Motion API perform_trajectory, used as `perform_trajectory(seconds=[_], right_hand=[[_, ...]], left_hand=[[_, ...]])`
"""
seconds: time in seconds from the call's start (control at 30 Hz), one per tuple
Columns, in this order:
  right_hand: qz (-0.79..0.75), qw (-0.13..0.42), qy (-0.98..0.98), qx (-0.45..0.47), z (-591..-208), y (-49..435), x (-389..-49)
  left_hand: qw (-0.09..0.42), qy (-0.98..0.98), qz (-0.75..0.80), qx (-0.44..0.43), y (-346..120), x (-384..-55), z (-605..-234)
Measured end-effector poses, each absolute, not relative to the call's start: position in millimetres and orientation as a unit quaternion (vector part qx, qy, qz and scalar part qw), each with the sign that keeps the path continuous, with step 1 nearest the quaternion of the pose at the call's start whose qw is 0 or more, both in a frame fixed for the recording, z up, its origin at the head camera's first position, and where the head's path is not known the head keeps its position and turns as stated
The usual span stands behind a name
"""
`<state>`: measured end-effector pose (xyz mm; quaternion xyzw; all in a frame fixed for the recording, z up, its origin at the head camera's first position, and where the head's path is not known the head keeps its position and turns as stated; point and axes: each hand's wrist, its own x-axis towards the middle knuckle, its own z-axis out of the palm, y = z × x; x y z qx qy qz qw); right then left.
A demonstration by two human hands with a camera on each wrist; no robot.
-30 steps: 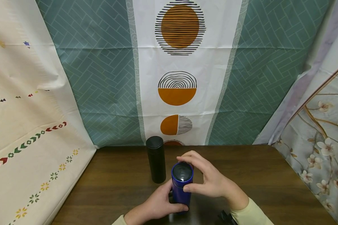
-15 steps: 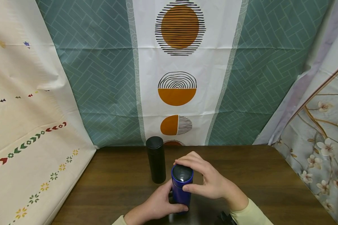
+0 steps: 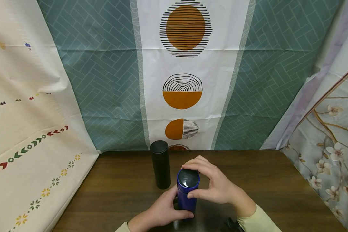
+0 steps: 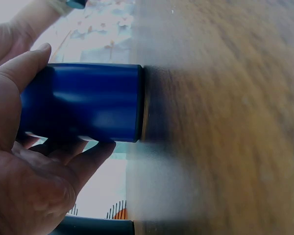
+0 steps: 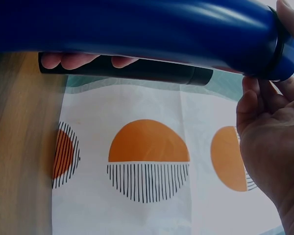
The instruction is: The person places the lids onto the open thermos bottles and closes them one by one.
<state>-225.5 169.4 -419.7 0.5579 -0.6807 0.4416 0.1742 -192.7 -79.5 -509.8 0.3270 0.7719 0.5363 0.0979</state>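
A blue vacuum flask (image 3: 186, 202) stands upright near the front middle of the table, its dark base right at the tabletop in the left wrist view. My left hand (image 3: 164, 208) grips the lower body, thumb in front and fingers behind. At the top, my right hand (image 3: 214, 183) holds the blue lid (image 5: 288, 58) between thumb and fingers. The lid's glossy dark top (image 3: 188, 178) faces up, and a dark seam under the lid shows in the right wrist view. Just behind and left stands a black flask (image 3: 161, 169), touched by neither hand.
The brown wooden table (image 3: 119, 180) ends at a patterned cloth (image 3: 110, 96) hanging behind it. Cream cloth (image 3: 32, 161) borders the left side, flowered cloth (image 3: 330, 167) the right. A small black object (image 3: 233, 224) lies by the right sleeve.
My right hand's fingers and thumb have shifted slightly around the lid, and the flask's top has moved a touch to the right. My left hand keeps its place.
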Motion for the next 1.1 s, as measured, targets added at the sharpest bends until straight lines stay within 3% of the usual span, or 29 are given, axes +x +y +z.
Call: perform_trajectory(seconds=[0.6, 1.1], right_hand=[[0.418, 0.207, -0.698, 0.544, -419.7, 166.6, -224.2], [0.423, 0.174, -0.693, 0.558, -421.7, 170.8, -225.8]], left_hand=[[0.092, 0.776, 0.530, 0.329, -79.7, -192.9, -510.8], [0.074, 0.770, 0.521, 0.361, -81.7, -195.2, -515.1]])
